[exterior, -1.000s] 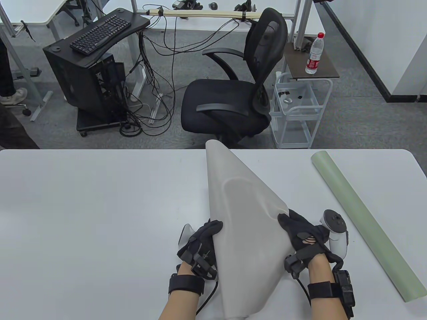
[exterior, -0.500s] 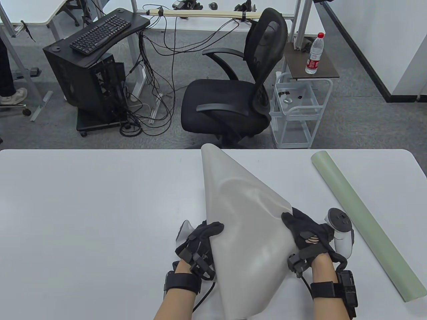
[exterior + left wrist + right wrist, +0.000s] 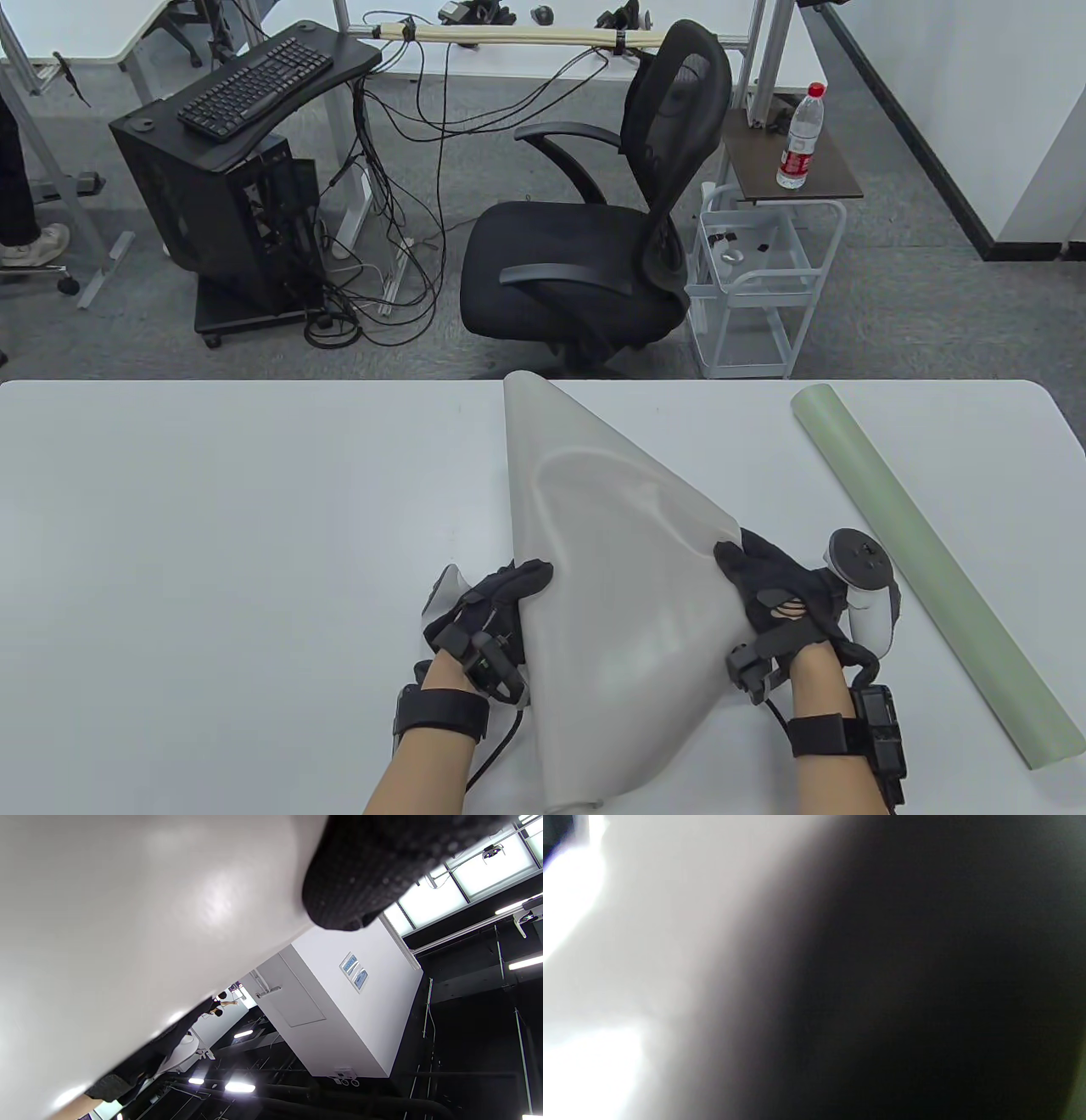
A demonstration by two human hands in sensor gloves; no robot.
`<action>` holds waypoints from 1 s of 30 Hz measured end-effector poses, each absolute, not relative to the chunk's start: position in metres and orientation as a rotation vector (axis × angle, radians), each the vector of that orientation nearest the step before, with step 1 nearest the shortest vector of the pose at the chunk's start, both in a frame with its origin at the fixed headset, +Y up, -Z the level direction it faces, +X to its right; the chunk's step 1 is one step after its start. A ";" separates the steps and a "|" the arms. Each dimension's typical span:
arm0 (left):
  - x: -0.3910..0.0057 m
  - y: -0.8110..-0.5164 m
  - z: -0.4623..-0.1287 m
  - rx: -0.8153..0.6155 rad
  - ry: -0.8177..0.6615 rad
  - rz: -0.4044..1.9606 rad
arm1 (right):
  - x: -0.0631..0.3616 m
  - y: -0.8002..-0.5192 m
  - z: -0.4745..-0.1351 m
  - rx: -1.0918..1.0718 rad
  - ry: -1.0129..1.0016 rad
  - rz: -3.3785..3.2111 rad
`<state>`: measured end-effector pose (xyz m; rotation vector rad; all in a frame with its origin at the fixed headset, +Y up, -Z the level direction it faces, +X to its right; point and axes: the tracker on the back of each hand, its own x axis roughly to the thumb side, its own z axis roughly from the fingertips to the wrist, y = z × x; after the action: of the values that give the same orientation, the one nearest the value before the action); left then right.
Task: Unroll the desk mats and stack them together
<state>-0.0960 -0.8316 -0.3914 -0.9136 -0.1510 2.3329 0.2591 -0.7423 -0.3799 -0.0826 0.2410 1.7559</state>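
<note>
A grey desk mat (image 3: 611, 586), partly unrolled into a cone shape, is held up off the white table (image 3: 212, 526) near its front middle. My left hand (image 3: 501, 607) grips its left edge and my right hand (image 3: 764, 586) grips its right edge. The mat's far end is still curled narrow near the table's back edge. In the left wrist view the mat (image 3: 127, 921) fills the left side under a gloved finger (image 3: 365, 878). The right wrist view is a blur of grey and black. A rolled pale green mat (image 3: 925, 569) lies diagonally on the table to the right of my right hand.
Beyond the table's far edge stand a black office chair (image 3: 594, 238), a white wire cart (image 3: 755, 280) with a water bottle (image 3: 800, 136) on a small shelf, and a computer tower (image 3: 221, 212) with a keyboard.
My left hand has moved left and toward me with the mat's left edge, spreading the grey mat wider. My right hand has stayed nearly still. The green roll has not moved.
</note>
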 end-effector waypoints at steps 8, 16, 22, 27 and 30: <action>-0.101 -0.820 -0.393 -0.904 -0.300 2.355 | 0.256 -0.740 -0.381 -0.081 0.241 1.780; -0.112 -0.816 -0.395 -0.841 -0.305 2.325 | 0.253 -0.741 -0.381 -0.086 0.237 1.778; -0.113 -0.816 -0.394 -0.835 -0.297 2.333 | 0.258 -0.743 -0.381 -0.100 0.231 1.777; -0.112 -0.813 -0.392 -0.839 -0.297 2.340 | 0.263 -0.745 -0.381 -0.113 0.227 1.768; -0.112 -0.818 -0.389 -0.865 -0.201 2.354 | 0.263 -0.743 -0.380 -0.128 0.208 1.789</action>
<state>-0.1116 -0.8183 -0.3894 -0.8647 -0.2008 2.3537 0.2631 -0.7435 -0.3805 -0.1282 0.2077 1.7888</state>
